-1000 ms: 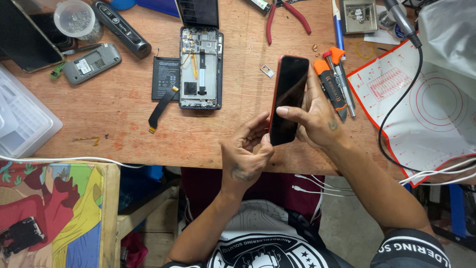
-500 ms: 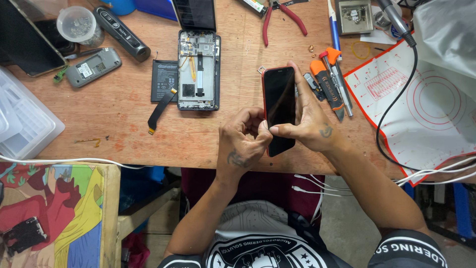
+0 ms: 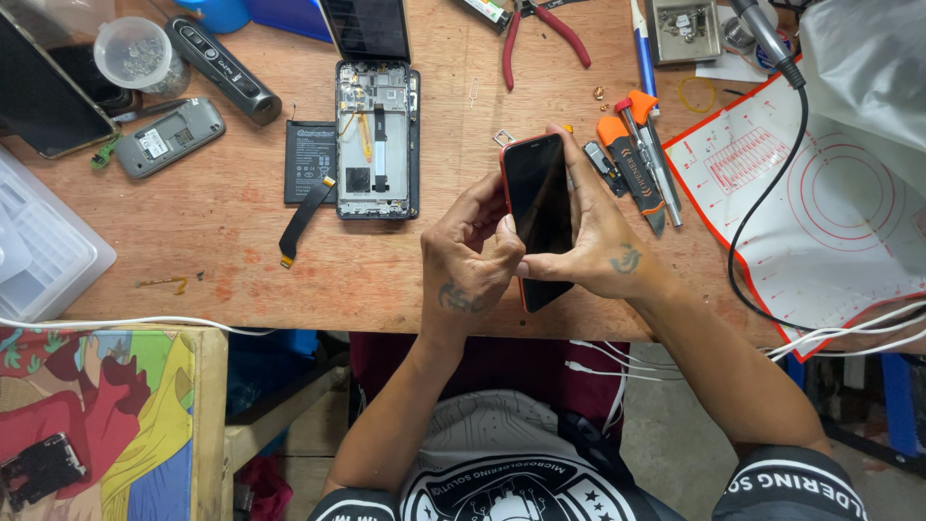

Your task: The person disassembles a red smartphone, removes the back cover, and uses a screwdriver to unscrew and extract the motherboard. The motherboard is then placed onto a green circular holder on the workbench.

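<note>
A red-edged smartphone with a dark screen is held upright over the near edge of the wooden workbench. My left hand grips its lower left side, thumb on the screen edge. My right hand wraps the right side and back, fingers reaching to the top. An opened phone body with exposed parts lies flat just left of the hands, a black battery and a flex cable beside it.
Orange-handled tools and red pliers lie right of and behind the phone. A white and red work mat with a black cable sits at right. At left are a small grey phone back, a plastic cup and a clear tray.
The smartphone has been turned from tilted to nearly upright and shifted slightly left. Both hands have closed in around its lower half, the left thumb pressing its edge.
</note>
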